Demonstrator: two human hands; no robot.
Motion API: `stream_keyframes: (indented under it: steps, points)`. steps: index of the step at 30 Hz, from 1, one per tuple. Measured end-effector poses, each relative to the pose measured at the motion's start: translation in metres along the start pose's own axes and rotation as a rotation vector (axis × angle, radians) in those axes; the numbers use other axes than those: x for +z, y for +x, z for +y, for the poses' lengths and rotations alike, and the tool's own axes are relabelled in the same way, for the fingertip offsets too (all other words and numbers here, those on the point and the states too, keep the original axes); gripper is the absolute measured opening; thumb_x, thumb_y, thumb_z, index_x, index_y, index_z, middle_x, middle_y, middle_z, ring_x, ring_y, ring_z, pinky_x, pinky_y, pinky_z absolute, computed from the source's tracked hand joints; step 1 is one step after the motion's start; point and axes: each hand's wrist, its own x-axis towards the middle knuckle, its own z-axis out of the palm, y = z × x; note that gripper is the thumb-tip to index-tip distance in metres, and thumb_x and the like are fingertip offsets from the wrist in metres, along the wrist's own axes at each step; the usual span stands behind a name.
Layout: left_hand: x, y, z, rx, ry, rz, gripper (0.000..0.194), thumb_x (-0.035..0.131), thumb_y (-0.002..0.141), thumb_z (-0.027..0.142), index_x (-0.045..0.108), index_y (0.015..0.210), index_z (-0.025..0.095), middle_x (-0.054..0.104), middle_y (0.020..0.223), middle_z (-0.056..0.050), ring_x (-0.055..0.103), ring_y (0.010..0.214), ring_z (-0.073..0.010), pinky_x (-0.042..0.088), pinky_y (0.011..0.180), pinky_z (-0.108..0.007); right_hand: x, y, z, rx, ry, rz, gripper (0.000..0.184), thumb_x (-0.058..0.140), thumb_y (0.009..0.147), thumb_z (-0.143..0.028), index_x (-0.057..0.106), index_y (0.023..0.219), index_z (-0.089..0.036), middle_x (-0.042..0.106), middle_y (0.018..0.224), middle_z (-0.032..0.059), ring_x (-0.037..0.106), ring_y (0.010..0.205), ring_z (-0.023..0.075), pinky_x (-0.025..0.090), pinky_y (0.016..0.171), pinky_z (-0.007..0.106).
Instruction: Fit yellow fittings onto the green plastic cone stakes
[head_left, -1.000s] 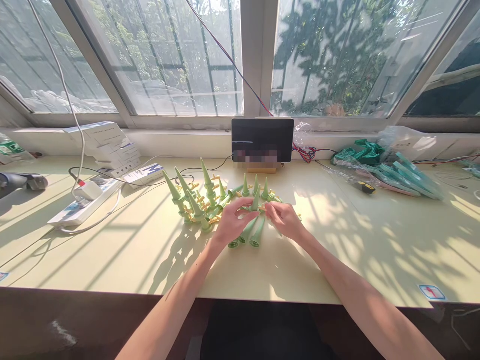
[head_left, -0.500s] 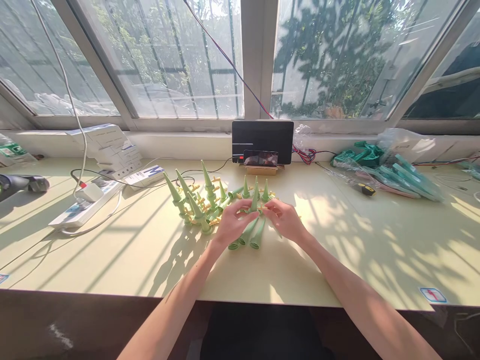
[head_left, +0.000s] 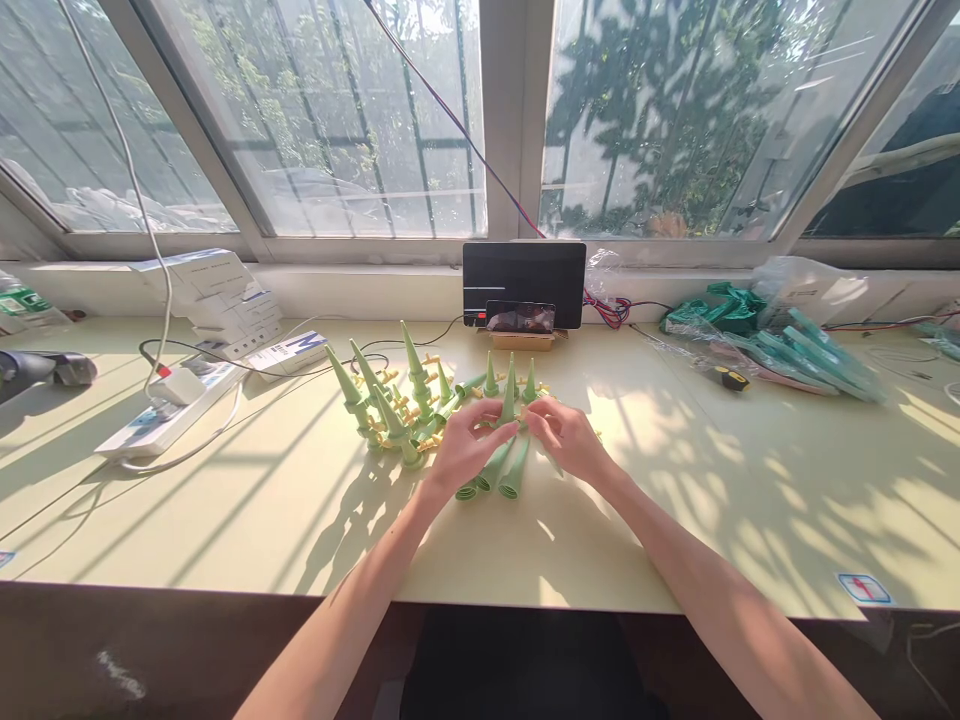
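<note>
Between my two hands stands an upright green plastic cone spike (head_left: 509,390), its lower part partly hidden by fingers. My left hand (head_left: 475,440) pinches it from the left, thumb and fingers closed round its base. From the right, my right hand (head_left: 564,436) has its thumb and fingertips pressed together at a small yellow peg by the base, mostly covered by the fingers. Below the hands lie several loose green hollow cones (head_left: 511,478), wide ends toward me. To the left stands a cluster of green spikes (head_left: 397,425) with yellow pegs; more green spikes (head_left: 490,375) stand just behind.
A black tablet (head_left: 525,265) with a phone (head_left: 520,317) before it stands at the back. On the left are a power strip (head_left: 169,405) with cables and white boxes (head_left: 210,300). Green plastic-wrapped packs (head_left: 817,355) and a black-yellow tool (head_left: 729,378) lie right.
Both hands stay at the spike with almost the same grip. The right fingertips shift very slightly, and the small yellow peg is less visible now.
</note>
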Motion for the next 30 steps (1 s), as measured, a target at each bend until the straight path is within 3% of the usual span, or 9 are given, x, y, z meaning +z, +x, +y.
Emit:
stream_keyframes:
  steps: [3,9,14,20,24,30]
  points:
    - [0.000,-0.001,0.005,-0.039,-0.013,0.013,0.026,0.074,0.079,0.038,0.073,0.098,0.021,0.072,0.095,-0.007,0.069,0.089,-0.0225,0.061,0.072,-0.033,-0.001,0.001,0.001,-0.005,0.012,0.005,0.023,0.057,0.091,-0.044,0.060,0.093,-0.021,0.063,0.085,0.0027,0.054,0.060,0.0123,0.043,0.054,0.025]
    - [-0.001,0.001,0.000,-0.019,-0.009,-0.009,0.027,0.074,0.078,0.038,0.073,0.099,0.021,0.072,0.101,-0.008,0.067,0.091,-0.0218,0.061,0.073,-0.033,0.000,0.001,0.007,-0.030,-0.012,0.019,0.021,0.054,0.092,-0.040,0.059,0.084,-0.021,0.063,0.077,0.0014,0.056,0.067,0.0146,0.044,0.058,0.026]
    - [-0.001,0.002,-0.008,0.039,0.005,-0.016,0.028,0.074,0.079,0.035,0.074,0.103,0.021,0.071,0.104,-0.008,0.066,0.094,-0.0218,0.060,0.081,-0.035,-0.002,0.000,0.004,-0.054,-0.066,0.006,0.029,0.049,0.094,-0.040,0.055,0.073,-0.021,0.054,0.064,-0.0001,0.043,0.057,0.0131,0.036,0.053,0.026]
    - [0.000,0.001,-0.009,0.060,-0.012,-0.017,0.029,0.076,0.077,0.033,0.074,0.103,0.021,0.071,0.104,-0.008,0.065,0.096,-0.0220,0.057,0.089,-0.039,-0.001,-0.002,-0.001,-0.050,-0.067,-0.015,0.046,0.038,0.099,-0.048,0.039,0.062,-0.022,0.038,0.054,-0.0028,0.031,0.051,0.0119,0.028,0.050,0.027]
    - [0.001,0.001,-0.005,0.031,-0.012,-0.009,0.029,0.076,0.077,0.035,0.073,0.102,0.021,0.071,0.104,-0.008,0.066,0.096,-0.0221,0.059,0.084,-0.036,0.000,-0.001,0.000,-0.017,-0.048,-0.019,0.049,0.035,0.100,-0.052,0.044,0.063,-0.021,0.046,0.056,-0.0014,0.039,0.051,0.0125,0.034,0.051,0.026]
    - [0.000,0.000,0.009,-0.099,-0.049,0.016,0.029,0.076,0.075,0.040,0.073,0.096,0.020,0.073,0.097,-0.007,0.068,0.081,-0.0202,0.057,0.066,-0.029,0.001,0.001,0.007,-0.065,-0.076,0.007,0.021,0.053,0.095,-0.041,0.061,0.095,-0.021,0.065,0.084,0.0032,0.055,0.063,0.0135,0.041,0.056,0.026]
